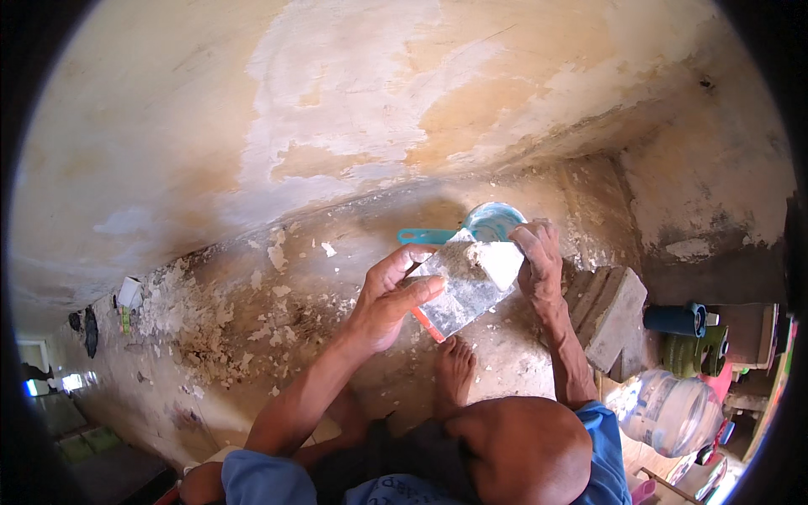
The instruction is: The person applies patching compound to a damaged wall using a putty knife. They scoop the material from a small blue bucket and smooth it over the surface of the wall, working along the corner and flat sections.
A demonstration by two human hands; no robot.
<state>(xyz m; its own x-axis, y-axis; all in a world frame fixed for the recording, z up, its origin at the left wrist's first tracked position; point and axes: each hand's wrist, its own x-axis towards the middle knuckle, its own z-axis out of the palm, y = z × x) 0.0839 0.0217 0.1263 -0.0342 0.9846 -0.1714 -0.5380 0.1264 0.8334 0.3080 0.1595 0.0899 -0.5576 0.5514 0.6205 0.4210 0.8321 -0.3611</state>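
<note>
In the head view, the left hand (pixel 387 299) has its grip closed on a flat grey plate (pixel 461 305), thumb laid across the upper face. A red-orange strip shows along the plate's lower left edge. White paste (pixel 502 264) sits toward the plate's right corner, and the right hand (pixel 540 252) is just beside it with fingers curled; I cannot tell whether its grip is closed on anything. The plate is held tilted above the floor (pixel 311 353), partly covering a blue dipper (pixel 438 236) smeared white inside. Pale flakes (pixel 276 254) litter the floor below a patchy wall (pixel 337 93). A bare foot (pixel 454 370) shows below the plate; a concrete block (pixel 608 316) and a clear bottle (pixel 669 412) lie to the right.
</note>
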